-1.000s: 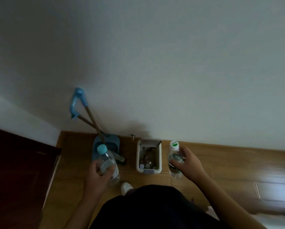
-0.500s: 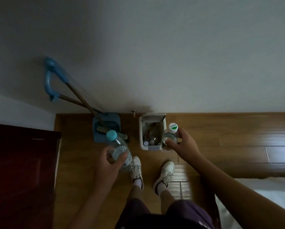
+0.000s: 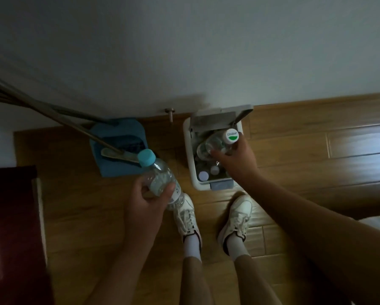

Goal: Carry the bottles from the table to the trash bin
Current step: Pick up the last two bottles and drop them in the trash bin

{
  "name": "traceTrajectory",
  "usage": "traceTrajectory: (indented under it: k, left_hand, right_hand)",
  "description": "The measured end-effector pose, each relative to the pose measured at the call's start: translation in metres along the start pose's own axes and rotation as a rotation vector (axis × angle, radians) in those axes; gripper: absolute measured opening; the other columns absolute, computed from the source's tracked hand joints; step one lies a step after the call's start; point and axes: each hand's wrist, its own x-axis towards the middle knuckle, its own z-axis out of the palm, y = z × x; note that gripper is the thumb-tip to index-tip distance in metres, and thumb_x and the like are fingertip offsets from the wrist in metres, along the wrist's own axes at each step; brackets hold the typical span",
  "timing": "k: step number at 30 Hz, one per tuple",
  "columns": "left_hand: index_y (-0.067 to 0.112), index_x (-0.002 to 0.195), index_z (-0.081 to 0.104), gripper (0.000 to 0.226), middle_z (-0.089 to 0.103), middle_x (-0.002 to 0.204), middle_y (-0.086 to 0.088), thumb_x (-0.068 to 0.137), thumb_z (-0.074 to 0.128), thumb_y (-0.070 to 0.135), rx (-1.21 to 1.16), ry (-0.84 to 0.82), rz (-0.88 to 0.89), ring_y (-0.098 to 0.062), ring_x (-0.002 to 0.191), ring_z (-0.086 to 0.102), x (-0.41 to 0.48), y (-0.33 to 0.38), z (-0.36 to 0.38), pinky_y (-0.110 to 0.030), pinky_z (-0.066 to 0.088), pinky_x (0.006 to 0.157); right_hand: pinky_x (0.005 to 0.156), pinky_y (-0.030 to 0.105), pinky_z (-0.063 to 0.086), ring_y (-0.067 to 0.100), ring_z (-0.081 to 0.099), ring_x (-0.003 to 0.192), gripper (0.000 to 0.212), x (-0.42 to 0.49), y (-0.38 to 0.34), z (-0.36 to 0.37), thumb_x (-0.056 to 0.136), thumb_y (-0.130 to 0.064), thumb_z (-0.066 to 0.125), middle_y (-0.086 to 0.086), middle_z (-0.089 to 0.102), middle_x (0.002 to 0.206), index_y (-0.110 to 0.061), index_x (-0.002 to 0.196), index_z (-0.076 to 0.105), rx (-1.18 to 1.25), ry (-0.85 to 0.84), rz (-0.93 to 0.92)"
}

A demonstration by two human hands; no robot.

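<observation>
A small white trash bin (image 3: 190, 150) stands open against the wall, with several bottles lying inside. My right hand (image 3: 237, 161) grips a clear bottle with a white and green cap (image 3: 217, 143), tilted over the bin's opening with its base pointing down into it. Left of the bin and over the floor, my left hand (image 3: 145, 201) holds a clear bottle with a light blue cap (image 3: 160, 177), cap pointing up and away from me.
A blue dustpan (image 3: 118, 150) with a long-handled brush (image 3: 52, 113) leans on the wall left of the bin. A dark red cabinet (image 3: 10, 227) fills the left edge. My white sneakers (image 3: 188, 216) stand just before the bin on the wooden floor.
I have stepped closer and the view has tipped down. My right hand has moved the green-capped bottle from beside the bin to over its opening. The left hand still holds its bottle.
</observation>
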Motion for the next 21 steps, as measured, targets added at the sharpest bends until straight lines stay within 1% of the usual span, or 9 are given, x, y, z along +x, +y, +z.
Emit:
traceTrajectory:
  k: [3,6,9,11,13,16,18,20,21]
  left_hand:
    - [0.030,0.126,0.056,0.050,0.067,0.113,0.012,0.081,0.075,0.044,0.015,-0.018,0.026,-0.001,0.098,0.066,0.022,-0.008,0.011,-0.023,0.057,0.072]
    - [0.027,0.129,0.056,0.052,0.066,0.114,0.013,0.083,0.074,0.043,0.055,-0.038,0.050,-0.001,0.097,0.066,0.032,-0.008,0.014,-0.021,0.056,0.070]
    - [0.028,0.129,0.055,0.054,0.066,0.114,0.012,0.081,0.074,0.046,0.069,-0.052,0.063,-0.002,0.097,0.067,0.036,-0.002,0.013,-0.026,0.058,0.072]
    - [0.030,0.128,0.055,0.055,0.066,0.114,0.013,0.079,0.074,0.047,0.070,-0.054,0.073,-0.002,0.098,0.067,0.039,0.001,0.013,-0.025,0.058,0.073]
    - [0.028,0.131,0.054,0.058,0.066,0.117,0.013,0.080,0.075,0.044,0.073,-0.048,0.087,-0.003,0.101,0.067,0.042,0.003,0.012,-0.025,0.057,0.073]
    - [0.030,0.144,0.043,0.071,0.061,0.129,0.009,0.082,0.074,0.040,0.089,-0.077,0.091,-0.003,0.106,0.064,0.042,0.007,0.016,-0.027,0.059,0.075]
    - [0.034,0.146,0.040,0.072,0.057,0.130,0.012,0.083,0.074,0.038,0.093,-0.104,0.083,0.005,0.101,0.059,0.038,0.015,0.020,-0.019,0.053,0.069]
    - [0.035,0.145,0.039,0.071,0.053,0.129,0.015,0.084,0.074,0.039,0.126,-0.117,0.096,0.007,0.097,0.056,0.032,0.025,0.023,-0.015,0.048,0.066]
    - [0.036,0.144,0.038,0.070,0.052,0.129,0.015,0.084,0.075,0.040,0.130,-0.119,0.094,0.004,0.099,0.056,0.029,0.031,0.024,-0.019,0.049,0.069]
  right_hand:
    - [0.086,0.034,0.058,0.011,0.066,0.103,0.057,0.026,0.021,0.023,0.076,-0.038,0.081,-0.008,0.068,0.111,-0.025,0.124,0.053,-0.040,-0.010,0.006]
    - [0.074,0.021,0.051,0.009,0.065,0.100,0.058,0.037,0.027,0.029,0.076,-0.038,0.081,-0.009,0.067,0.110,-0.025,0.125,0.053,-0.050,-0.009,0.010]
    - [0.083,0.028,0.054,0.009,0.065,0.101,0.058,0.047,0.027,0.030,0.075,-0.038,0.082,-0.010,0.068,0.113,-0.025,0.124,0.054,-0.076,-0.036,0.004]
    - [0.087,0.031,0.055,0.009,0.065,0.101,0.056,0.051,0.024,0.030,0.077,-0.038,0.080,-0.010,0.068,0.114,-0.025,0.125,0.054,-0.110,-0.073,-0.007]
    - [0.084,0.029,0.054,0.007,0.064,0.097,0.053,0.050,0.023,0.028,0.080,-0.036,0.078,-0.010,0.067,0.112,-0.024,0.126,0.054,-0.158,-0.104,-0.023]
    - [0.075,0.025,0.056,0.004,0.063,0.081,0.038,0.039,0.030,0.017,0.086,-0.027,0.071,-0.008,0.068,0.101,-0.021,0.121,0.056,-0.214,-0.121,0.006]
    - [0.066,0.020,0.052,0.000,0.062,0.074,0.032,0.028,0.036,0.004,0.088,-0.024,0.068,-0.010,0.066,0.092,-0.020,0.119,0.059,-0.236,-0.126,0.026]
    - [0.067,0.026,0.053,0.004,0.063,0.077,0.028,0.016,0.043,-0.011,0.088,-0.025,0.067,-0.012,0.064,0.088,-0.021,0.115,0.062,-0.249,-0.133,0.033]
    - [0.068,0.028,0.053,0.005,0.063,0.077,0.025,0.009,0.046,-0.019,0.088,-0.025,0.067,-0.012,0.064,0.086,-0.022,0.112,0.063,-0.251,-0.132,0.045]
